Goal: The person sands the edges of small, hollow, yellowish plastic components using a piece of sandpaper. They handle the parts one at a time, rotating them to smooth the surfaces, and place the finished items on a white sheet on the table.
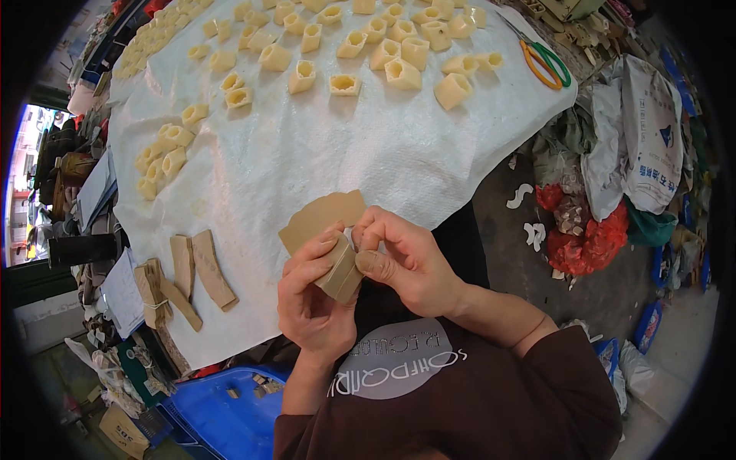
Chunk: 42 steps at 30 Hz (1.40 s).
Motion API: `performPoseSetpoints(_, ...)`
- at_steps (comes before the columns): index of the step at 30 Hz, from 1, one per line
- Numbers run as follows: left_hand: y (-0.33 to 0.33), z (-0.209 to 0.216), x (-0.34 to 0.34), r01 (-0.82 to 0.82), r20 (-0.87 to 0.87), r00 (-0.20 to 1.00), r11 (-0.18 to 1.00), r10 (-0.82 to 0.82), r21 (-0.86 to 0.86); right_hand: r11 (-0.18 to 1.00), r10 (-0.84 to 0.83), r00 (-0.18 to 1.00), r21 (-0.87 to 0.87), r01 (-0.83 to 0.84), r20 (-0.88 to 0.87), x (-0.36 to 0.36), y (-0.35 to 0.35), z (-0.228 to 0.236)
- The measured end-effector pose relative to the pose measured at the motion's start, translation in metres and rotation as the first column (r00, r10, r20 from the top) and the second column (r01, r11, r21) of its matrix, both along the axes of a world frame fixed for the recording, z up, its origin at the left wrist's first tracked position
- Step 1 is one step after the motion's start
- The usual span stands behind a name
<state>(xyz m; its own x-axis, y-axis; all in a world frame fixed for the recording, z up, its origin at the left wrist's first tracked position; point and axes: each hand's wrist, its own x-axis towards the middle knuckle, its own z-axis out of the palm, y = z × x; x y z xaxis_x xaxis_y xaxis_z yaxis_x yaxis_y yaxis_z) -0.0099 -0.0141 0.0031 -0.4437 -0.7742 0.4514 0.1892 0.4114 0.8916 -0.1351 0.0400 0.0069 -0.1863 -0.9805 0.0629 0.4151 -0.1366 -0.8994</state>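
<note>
Between the fingers [374, 264] is a tan piece [340, 277]; just beyond, a tan sheet [322, 215]. Farther off, pale yellow tubes [402, 75] on white cloth [307, 146], orange-and-green-handled scissors [530, 48]. Behind the fingers, a maroon shirt [498, 376] bears a grey oval [399, 362].

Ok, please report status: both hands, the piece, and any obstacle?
Left hand gripping curved tan piece; right hand at its edge, grip unclear. Tan scalloped sheet just beyond; no obstruction visible.

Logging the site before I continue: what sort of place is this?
Probably a small workshop: many hollow pale-yellow pieces lie spread on a white sheet, with orange-and-green-handled scissors near them.
</note>
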Motion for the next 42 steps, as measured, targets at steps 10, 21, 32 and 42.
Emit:
performPoseSetpoints(10, 0.009, 0.007, -0.002, 0.071, -0.043, 0.997, 0.994, -0.068, 0.078, 0.968, 0.227, 0.843, -0.019, -0.25, 0.487, -0.014, -0.006, -0.015)
performPoseSetpoints(21, 0.002, -0.009, -0.005, -0.08, 0.026, 0.996, 0.995, 0.082, -0.052, 0.999, 0.015, 0.99, 0.03, -0.01, -0.144, -0.009, -0.004, 0.004)
performPoseSetpoints(32, -0.004, -0.018, -0.021, -0.142, -0.059, 0.989, 0.967, 0.133, -0.209, 0.994, -0.011, 0.991, 0.104, 0.025, -0.131, -0.003, -0.004, 0.002)
performPoseSetpoints(42, -0.007, -0.027, -0.021, -0.187, -0.038, 0.982, 0.914, 0.186, -0.361, 0.993, -0.027, 0.989, 0.111, 0.043, -0.145, 0.003, -0.002, 0.0)
